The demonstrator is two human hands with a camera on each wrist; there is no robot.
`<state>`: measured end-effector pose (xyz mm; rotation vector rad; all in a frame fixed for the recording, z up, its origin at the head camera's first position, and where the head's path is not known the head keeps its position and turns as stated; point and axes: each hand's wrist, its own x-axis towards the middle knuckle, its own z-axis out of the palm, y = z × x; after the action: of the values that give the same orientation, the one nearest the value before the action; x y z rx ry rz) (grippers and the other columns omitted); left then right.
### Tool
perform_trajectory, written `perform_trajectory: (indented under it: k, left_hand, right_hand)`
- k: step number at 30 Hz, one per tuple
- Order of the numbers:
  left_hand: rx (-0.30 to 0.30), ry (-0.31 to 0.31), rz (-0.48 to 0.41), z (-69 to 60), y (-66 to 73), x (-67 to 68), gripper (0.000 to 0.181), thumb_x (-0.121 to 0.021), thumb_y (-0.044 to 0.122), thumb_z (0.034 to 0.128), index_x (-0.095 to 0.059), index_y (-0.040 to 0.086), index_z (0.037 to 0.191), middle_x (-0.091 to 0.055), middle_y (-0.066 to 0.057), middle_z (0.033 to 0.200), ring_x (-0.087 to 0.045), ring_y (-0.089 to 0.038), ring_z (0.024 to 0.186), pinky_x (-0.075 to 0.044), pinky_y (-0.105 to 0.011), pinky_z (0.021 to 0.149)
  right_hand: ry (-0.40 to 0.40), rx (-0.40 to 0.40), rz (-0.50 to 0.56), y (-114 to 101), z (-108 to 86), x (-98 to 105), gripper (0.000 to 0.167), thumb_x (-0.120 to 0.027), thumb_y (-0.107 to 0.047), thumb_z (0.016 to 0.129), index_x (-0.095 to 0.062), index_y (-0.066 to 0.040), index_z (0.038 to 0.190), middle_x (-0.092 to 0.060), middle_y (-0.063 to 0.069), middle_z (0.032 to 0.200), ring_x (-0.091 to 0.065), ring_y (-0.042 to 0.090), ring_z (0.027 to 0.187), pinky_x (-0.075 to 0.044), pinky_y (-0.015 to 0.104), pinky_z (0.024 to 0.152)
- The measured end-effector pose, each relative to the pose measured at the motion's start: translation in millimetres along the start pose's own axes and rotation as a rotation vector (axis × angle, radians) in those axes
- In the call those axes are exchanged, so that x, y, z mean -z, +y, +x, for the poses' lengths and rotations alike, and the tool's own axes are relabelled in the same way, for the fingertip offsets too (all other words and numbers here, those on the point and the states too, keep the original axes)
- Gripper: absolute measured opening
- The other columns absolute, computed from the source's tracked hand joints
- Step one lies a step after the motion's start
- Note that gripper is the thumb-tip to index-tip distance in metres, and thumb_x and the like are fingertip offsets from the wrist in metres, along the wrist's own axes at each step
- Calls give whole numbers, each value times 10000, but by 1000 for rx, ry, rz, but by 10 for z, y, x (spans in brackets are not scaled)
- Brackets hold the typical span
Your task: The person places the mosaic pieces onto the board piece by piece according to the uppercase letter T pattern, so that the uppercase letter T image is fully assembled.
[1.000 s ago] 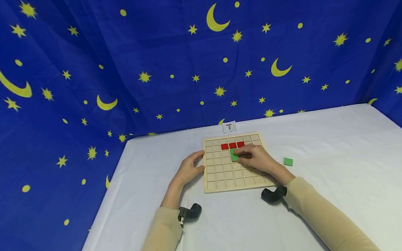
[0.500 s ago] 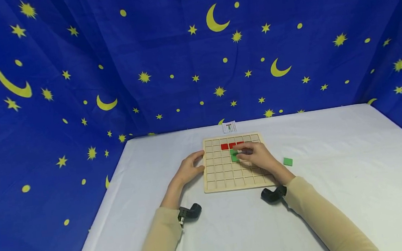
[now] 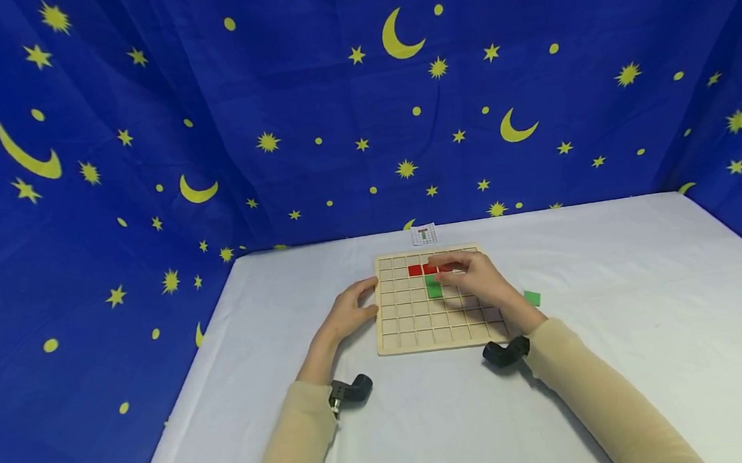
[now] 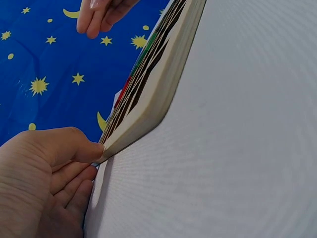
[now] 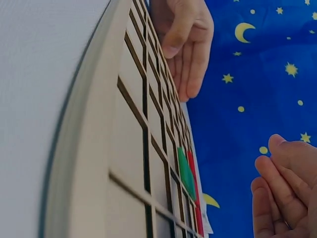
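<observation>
A square wooden grid board (image 3: 408, 323) lies on the table. Red square tiles (image 3: 415, 270) form a row in its upper part, partly covered by my right hand. Green tiles (image 3: 433, 287) continue downward below the row's middle. My left hand (image 3: 345, 311) rests against the board's left edge; in the left wrist view its thumb (image 4: 84, 148) touches the corner region and the other fingers lie straight alongside. Raised over the board, my right hand (image 3: 478, 277) holds nothing; in the right wrist view its fingers (image 5: 277, 193) are apart from the tiles.
One loose green tile (image 3: 532, 297) lies on the white tablecloth right of the board, beside my right wrist. Behind the board is a small printed card (image 3: 423, 234) with a red and green pattern on a grid. A blue star-and-moon curtain (image 3: 330, 100) rises behind the table.
My right hand has let go of the lower green tile and risen away from it, slightly up and to the right. The left hand stays at the board's edge.
</observation>
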<state>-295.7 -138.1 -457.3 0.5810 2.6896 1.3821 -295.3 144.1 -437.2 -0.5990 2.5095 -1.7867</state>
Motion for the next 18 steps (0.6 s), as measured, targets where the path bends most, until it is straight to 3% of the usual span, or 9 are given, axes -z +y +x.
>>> perform_trajectory:
  k: [9, 18]
  left_hand:
    - [-1, -3, -7, 11, 11, -16, 580, -624, -22, 830, -435, -33, 1378, -454, -183, 1388, -387, -302, 1306, -300, -380, 1096]
    - [8, -5, -2, -3, 10, -3, 579, -621, -10, 837, -431, -28, 1384, -443, -183, 1397, -378, -305, 1311, -292, -392, 1100]
  right_hand:
    - [54, -33, -14, 15, -124, 253, 390, -692, -179, 868, -623, -28, 1221, -602, 104, 1234, -533, 292, 1169, -462, 416, 961]
    - [124, -28, -81, 143, -404, 639, 433, -680, -213, 880, -592, 1, 1246, -602, 137, 1231, -526, 286, 1175, -432, 391, 993]
